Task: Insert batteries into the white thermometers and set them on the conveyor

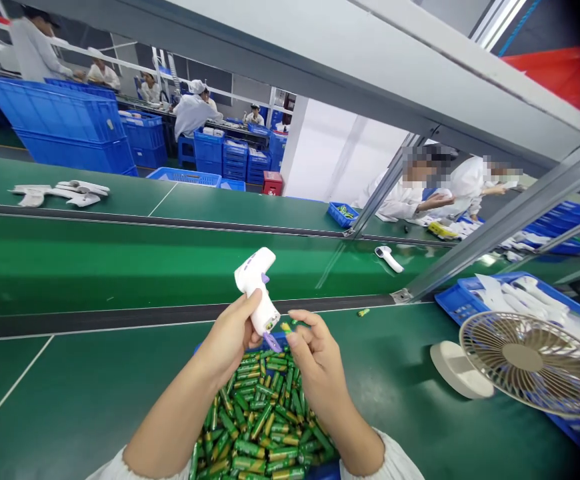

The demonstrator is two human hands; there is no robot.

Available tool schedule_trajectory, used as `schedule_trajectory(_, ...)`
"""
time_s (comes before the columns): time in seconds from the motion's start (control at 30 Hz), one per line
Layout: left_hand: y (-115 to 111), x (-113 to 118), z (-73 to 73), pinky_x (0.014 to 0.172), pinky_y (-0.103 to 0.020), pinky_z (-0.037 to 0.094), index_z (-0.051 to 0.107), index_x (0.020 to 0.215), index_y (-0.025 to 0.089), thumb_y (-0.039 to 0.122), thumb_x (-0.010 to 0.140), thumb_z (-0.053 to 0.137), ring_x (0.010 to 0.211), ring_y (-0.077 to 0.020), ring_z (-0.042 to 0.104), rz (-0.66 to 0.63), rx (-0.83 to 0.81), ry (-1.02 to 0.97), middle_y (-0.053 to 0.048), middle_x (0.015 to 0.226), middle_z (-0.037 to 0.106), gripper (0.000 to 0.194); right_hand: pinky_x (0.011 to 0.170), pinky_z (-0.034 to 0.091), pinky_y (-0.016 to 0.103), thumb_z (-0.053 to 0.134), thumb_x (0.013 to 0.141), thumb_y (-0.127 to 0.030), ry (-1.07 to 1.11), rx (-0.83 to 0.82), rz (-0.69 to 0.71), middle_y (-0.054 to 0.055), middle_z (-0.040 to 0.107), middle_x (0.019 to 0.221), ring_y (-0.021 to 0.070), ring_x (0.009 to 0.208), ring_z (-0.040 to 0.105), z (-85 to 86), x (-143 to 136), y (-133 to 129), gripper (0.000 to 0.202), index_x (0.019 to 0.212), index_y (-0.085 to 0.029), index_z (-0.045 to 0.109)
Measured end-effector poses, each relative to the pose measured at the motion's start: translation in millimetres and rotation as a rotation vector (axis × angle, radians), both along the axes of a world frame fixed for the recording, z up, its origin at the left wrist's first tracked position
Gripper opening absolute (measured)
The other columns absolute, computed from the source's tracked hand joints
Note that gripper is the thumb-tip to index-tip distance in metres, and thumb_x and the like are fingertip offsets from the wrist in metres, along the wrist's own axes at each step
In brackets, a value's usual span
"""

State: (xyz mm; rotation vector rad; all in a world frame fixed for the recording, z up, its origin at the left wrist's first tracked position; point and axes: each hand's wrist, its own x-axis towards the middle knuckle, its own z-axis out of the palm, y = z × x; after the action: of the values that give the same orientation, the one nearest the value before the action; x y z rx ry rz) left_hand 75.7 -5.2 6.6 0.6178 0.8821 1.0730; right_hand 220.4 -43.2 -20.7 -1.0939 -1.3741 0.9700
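My left hand (230, 333) is wrapped round the handle of a white forehead thermometer (256, 272), gun-shaped with purple buttons and trigger. Its handle end tilts down to the right, and the purple battery cover (272, 342) hangs open there. Between the thumb and fingers of my right hand (320, 360) is a small green and gold battery (286, 327), close to the open handle end and apart from it. Below both hands, many loose batteries (265, 413) of the same colours fill a blue bin (326, 472), partly hidden by my forearms.
A beige fan (523, 358) stands at right before a blue tray (450, 303) of white parts. Across the green conveyor belt (95, 267) lie white shells (75, 192). Another thermometer (389, 259) rests on the belt; a single battery (363, 313) lies nearer. Co-workers sit beyond metal posts.
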Motion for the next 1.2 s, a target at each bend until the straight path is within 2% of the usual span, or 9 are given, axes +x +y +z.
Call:
schedule_trajectory(0.1, -3, 1, -0.2, 0.046, -0.021, 0.027, 0.054, 0.113, 0.015, 0.051, 0.083, 0.061, 0.048, -0.0072, 0.036, -0.097, 0.044, 0.073, 0.003, 0.062, 0.047, 0.048, 0.048, 0.03, 0.02, 0.059, 0.089, -0.039, 0.17, -0.079, 0.079, -0.011, 0.036, 0.052, 0.0083, 0.047, 0.032, -0.5, -3, 0, 0.022, 0.101, -0.023, 0.05)
schedule_trajectory(0.37, -5, 0, -5.1, 0.05, -0.022, 0.031, 0.054, 0.105, 0.015, 0.054, 0.082, 0.061, 0.054, -0.009, 0.042, -0.263, 0.132, 0.221, 0.002, 0.068, 0.05, 0.046, 0.042, 0.026, 0.019, 0.074, 0.075, -0.042, 0.179, -0.131, 0.01, -0.013, 0.033, 0.046, 0.006, 0.041, 0.027, -4.0, -2, 0, 0.036, 0.077, -0.022, 0.045)
schedule_trajectory(0.43, -7, 0, -3.7, 0.049, -0.022, 0.031, 0.055, 0.105, 0.015, 0.054, 0.083, 0.06, 0.053, -0.0089, 0.041, -0.298, 0.124, 0.175, 0.001, 0.067, 0.05, 0.044, 0.044, 0.032, 0.021, 0.07, 0.076, -0.055, 0.159, -0.007, -0.015, -0.009, 0.043, 0.054, 0.0083, 0.044, 0.036, -5.1, 0, -3, 0.04, 0.086, -0.022, 0.051)
schedule_trajectory(0.57, -8, -2, -1.4, 0.048, -0.022, 0.029, 0.057, 0.1, 0.015, 0.054, 0.082, 0.062, 0.05, -0.0081, 0.038, -0.232, 0.04, 0.016, 0.001, 0.064, 0.048, 0.043, 0.061, 0.046, 0.032, 0.054, 0.073, -0.078, -0.071, 0.346, -0.096, 0.008, 0.057, 0.099, 0.02, 0.079, 0.056, -6.4, 2, -8, 0.073, 0.12, -0.023, 0.051)
schedule_trajectory(0.63, -7, -3, -0.8, 0.047, -0.022, 0.028, 0.058, 0.1, 0.015, 0.053, 0.082, 0.063, 0.049, -0.0078, 0.037, -0.207, 0.013, -0.019, 0.002, 0.062, 0.047, 0.043, 0.072, 0.049, 0.037, 0.062, 0.071, -0.073, -0.195, 0.44, -0.068, 0.011, 0.057, 0.112, 0.0262, 0.096, 0.057, -6.6, 1, -8, 0.073, 0.124, -0.024, 0.05)
schedule_trajectory(0.7, -6, -3, -0.2, 0.047, -0.021, 0.028, 0.058, 0.1, 0.015, 0.051, 0.083, 0.062, 0.049, -0.0073, 0.036, -0.209, 0.016, -0.028, 0.001, 0.062, 0.048, 0.041, 0.08, 0.05, 0.04, 0.067, 0.079, -0.056, -0.243, 0.496, -0.045, 0.01, 0.06, 0.115, 0.0271, 0.104, 0.058, -6.5, 0, -7, 0.055, 0.124, -0.027, 0.051)
schedule_trajectory(0.83, -8, 0, 1.6, 0.048, -0.022, 0.03, 0.057, 0.095, 0.015, 0.05, 0.086, 0.059, 0.05, -0.0077, 0.039, -0.265, 0.057, -0.02, 0.0, 0.066, 0.05, 0.036, 0.078, 0.053, 0.036, 0.062, 0.089, -0.021, -0.161, 0.486, -0.081, 0.006, 0.067, 0.105, 0.0214, 0.097, 0.063, -3.8, 0, -1, 0.023, 0.112, -0.028, 0.061)
schedule_trajectory(1.03, -15, 3, 4.0, 0.046, -0.021, 0.025, 0.053, 0.093, 0.017, 0.048, 0.088, 0.055, 0.045, -0.0064, 0.037, -0.273, 0.021, -0.073, 0.002, 0.062, 0.046, 0.032, 0.078, 0.054, 0.037, 0.064, 0.088, -0.021, -0.028, 0.354, 0.001, 0.005, 0.067, 0.1, 0.0199, 0.093, 0.065, -0.2, 0, 3, 0.009, 0.094, -0.026, 0.068)
schedule_trajectory(1.2, -18, 4, 5.6, 0.042, -0.019, 0.021, 0.053, 0.09, 0.016, 0.047, 0.088, 0.056, 0.04, -0.0049, 0.035, -0.25, -0.028, -0.118, 0.003, 0.057, 0.045, 0.031, 0.074, 0.054, 0.035, 0.064, 0.087, -0.02, -0.048, 0.44, -0.068, 0.005, 0.067, 0.106, 0.0169, 0.083, 0.066, -7.2, -11, 0, 0.007, 0.089, -0.026, 0.067)
